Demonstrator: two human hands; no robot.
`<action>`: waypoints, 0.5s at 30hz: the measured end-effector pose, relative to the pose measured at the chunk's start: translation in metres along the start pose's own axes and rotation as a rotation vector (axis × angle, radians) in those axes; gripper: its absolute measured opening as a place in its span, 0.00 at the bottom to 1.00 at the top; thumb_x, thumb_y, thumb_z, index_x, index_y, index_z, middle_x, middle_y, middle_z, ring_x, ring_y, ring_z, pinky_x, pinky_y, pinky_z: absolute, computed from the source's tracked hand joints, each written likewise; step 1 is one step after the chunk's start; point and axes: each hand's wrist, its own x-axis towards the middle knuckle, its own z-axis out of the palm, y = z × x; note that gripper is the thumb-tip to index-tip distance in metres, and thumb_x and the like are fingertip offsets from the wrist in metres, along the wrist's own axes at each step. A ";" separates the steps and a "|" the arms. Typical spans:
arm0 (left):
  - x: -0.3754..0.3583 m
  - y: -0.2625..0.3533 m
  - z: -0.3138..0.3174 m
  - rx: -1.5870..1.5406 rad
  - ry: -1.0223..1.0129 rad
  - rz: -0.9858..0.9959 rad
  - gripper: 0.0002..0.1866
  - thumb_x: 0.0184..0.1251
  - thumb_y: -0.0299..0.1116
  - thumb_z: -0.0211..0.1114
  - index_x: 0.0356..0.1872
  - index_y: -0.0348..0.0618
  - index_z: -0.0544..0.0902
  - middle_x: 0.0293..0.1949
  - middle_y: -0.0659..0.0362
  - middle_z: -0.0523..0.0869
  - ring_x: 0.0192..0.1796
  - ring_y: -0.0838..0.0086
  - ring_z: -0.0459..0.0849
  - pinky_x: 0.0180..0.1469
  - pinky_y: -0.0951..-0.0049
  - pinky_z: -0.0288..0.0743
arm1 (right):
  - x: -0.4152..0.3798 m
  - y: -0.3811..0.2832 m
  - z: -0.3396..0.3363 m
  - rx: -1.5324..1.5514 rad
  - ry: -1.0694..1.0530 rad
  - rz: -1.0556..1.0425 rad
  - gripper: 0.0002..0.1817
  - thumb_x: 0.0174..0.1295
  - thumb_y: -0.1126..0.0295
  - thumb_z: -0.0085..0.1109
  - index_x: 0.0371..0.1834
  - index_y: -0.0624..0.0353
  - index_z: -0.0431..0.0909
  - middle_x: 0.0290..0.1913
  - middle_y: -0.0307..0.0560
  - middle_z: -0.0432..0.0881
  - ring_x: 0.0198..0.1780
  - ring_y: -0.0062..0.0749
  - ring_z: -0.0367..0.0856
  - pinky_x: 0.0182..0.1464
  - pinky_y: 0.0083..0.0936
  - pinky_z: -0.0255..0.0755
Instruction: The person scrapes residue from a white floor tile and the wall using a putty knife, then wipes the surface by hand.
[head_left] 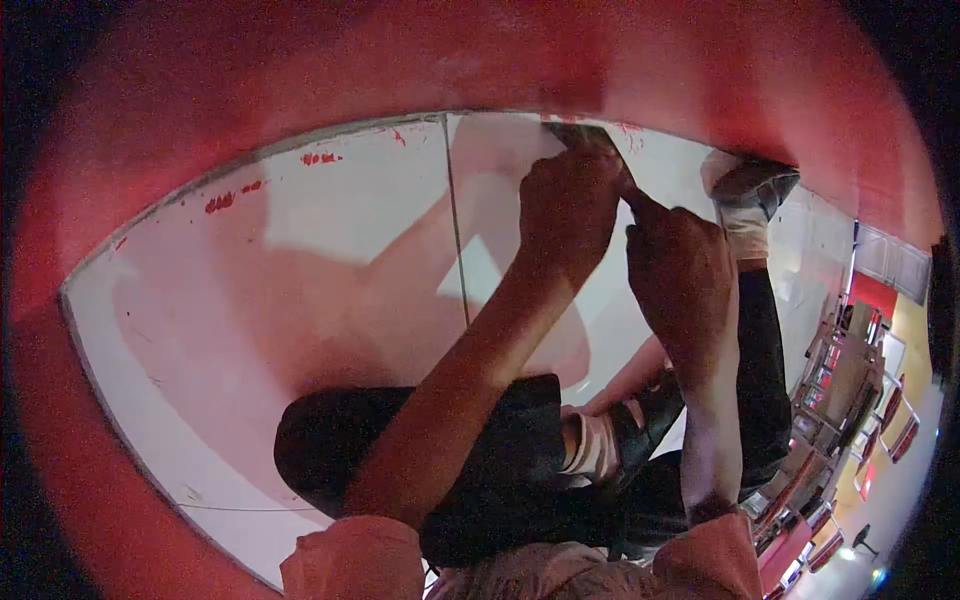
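A dark scraper (629,186) slants across the white tiled floor, with its flat blade end at the foot of the red wall. My right hand (685,275) is closed round the handle end. Closer to the wall, my left hand (572,205) is closed on the tool near its blade, its fingers partly hidden in shadow. Small red paint marks (628,133) show on the tile right of the blade. More red paint spots (322,158) lie along the wall edge to the left.
The red wall (330,70) curves round the front and left of the floor (350,210). A dark tile joint (456,220) runs away from the wall. My bent legs and a dark shoe (755,187) are close to the hands. Stacked furniture (835,370) stands far right.
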 end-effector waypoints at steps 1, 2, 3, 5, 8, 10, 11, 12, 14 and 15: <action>0.000 0.000 -0.001 0.001 -0.015 -0.027 0.07 0.56 0.33 0.65 0.36 0.50 0.86 0.33 0.55 0.87 0.34 0.59 0.86 0.38 0.57 0.78 | 0.002 0.001 0.003 -0.003 0.053 -0.026 0.17 0.59 0.72 0.55 0.52 0.51 0.79 0.28 0.55 0.81 0.32 0.49 0.82 0.36 0.42 0.76; 0.001 -0.003 -0.001 0.014 0.016 -0.015 0.07 0.56 0.33 0.65 0.35 0.50 0.85 0.32 0.54 0.86 0.33 0.59 0.86 0.38 0.57 0.78 | 0.002 0.002 0.010 -0.003 0.099 -0.056 0.13 0.59 0.72 0.54 0.47 0.53 0.80 0.28 0.53 0.80 0.31 0.48 0.82 0.35 0.42 0.76; 0.002 -0.004 -0.002 0.024 0.042 -0.002 0.07 0.56 0.33 0.65 0.35 0.50 0.85 0.30 0.54 0.86 0.32 0.58 0.86 0.37 0.57 0.78 | 0.002 0.001 0.013 -0.003 0.144 -0.081 0.11 0.59 0.71 0.53 0.43 0.55 0.80 0.28 0.52 0.80 0.31 0.47 0.81 0.33 0.42 0.76; 0.003 -0.004 -0.002 -0.034 0.052 0.017 0.05 0.56 0.33 0.64 0.34 0.50 0.85 0.27 0.55 0.85 0.31 0.58 0.86 0.37 0.58 0.79 | 0.000 0.003 0.008 0.031 0.095 -0.077 0.11 0.59 0.71 0.53 0.44 0.55 0.80 0.29 0.52 0.80 0.31 0.48 0.81 0.34 0.41 0.76; 0.003 -0.004 0.012 0.013 0.034 -0.055 0.05 0.56 0.33 0.64 0.33 0.50 0.85 0.26 0.55 0.85 0.32 0.59 0.86 0.37 0.59 0.79 | 0.001 0.005 0.007 -0.007 0.153 -0.099 0.11 0.59 0.71 0.52 0.44 0.55 0.80 0.29 0.52 0.80 0.31 0.48 0.81 0.34 0.41 0.76; -0.001 -0.007 0.004 -0.065 0.133 0.016 0.03 0.56 0.31 0.63 0.31 0.50 0.83 0.27 0.55 0.85 0.32 0.60 0.86 0.36 0.60 0.79 | 0.002 0.001 0.006 -0.025 0.136 -0.103 0.11 0.59 0.71 0.52 0.44 0.56 0.80 0.29 0.52 0.80 0.31 0.48 0.81 0.35 0.41 0.76; 0.001 -0.007 0.003 -0.080 0.125 0.012 0.02 0.56 0.31 0.63 0.30 0.50 0.83 0.27 0.55 0.85 0.32 0.60 0.86 0.36 0.60 0.79 | 0.003 0.000 0.002 -0.022 0.093 -0.082 0.11 0.59 0.71 0.52 0.44 0.56 0.80 0.29 0.52 0.80 0.31 0.48 0.81 0.35 0.41 0.76; 0.003 -0.006 0.005 -0.096 0.119 0.016 0.02 0.56 0.31 0.63 0.29 0.50 0.83 0.28 0.55 0.85 0.32 0.60 0.86 0.36 0.60 0.79 | 0.004 0.000 -0.002 -0.021 0.058 -0.054 0.11 0.59 0.71 0.52 0.44 0.56 0.80 0.29 0.52 0.80 0.31 0.48 0.81 0.35 0.42 0.76; 0.002 -0.003 0.005 -0.096 0.073 0.014 0.02 0.56 0.31 0.63 0.29 0.50 0.82 0.28 0.55 0.85 0.32 0.60 0.86 0.36 0.60 0.79 | 0.000 -0.001 -0.004 -0.011 0.048 -0.039 0.11 0.60 0.71 0.52 0.43 0.57 0.80 0.29 0.53 0.80 0.31 0.48 0.81 0.35 0.42 0.76; 0.000 -0.003 0.003 -0.092 0.055 0.002 0.01 0.56 0.31 0.63 0.29 0.50 0.82 0.28 0.55 0.85 0.32 0.60 0.86 0.35 0.60 0.79 | 0.000 -0.003 -0.004 -0.005 0.037 -0.043 0.10 0.60 0.71 0.52 0.42 0.57 0.80 0.29 0.53 0.80 0.31 0.48 0.81 0.35 0.42 0.75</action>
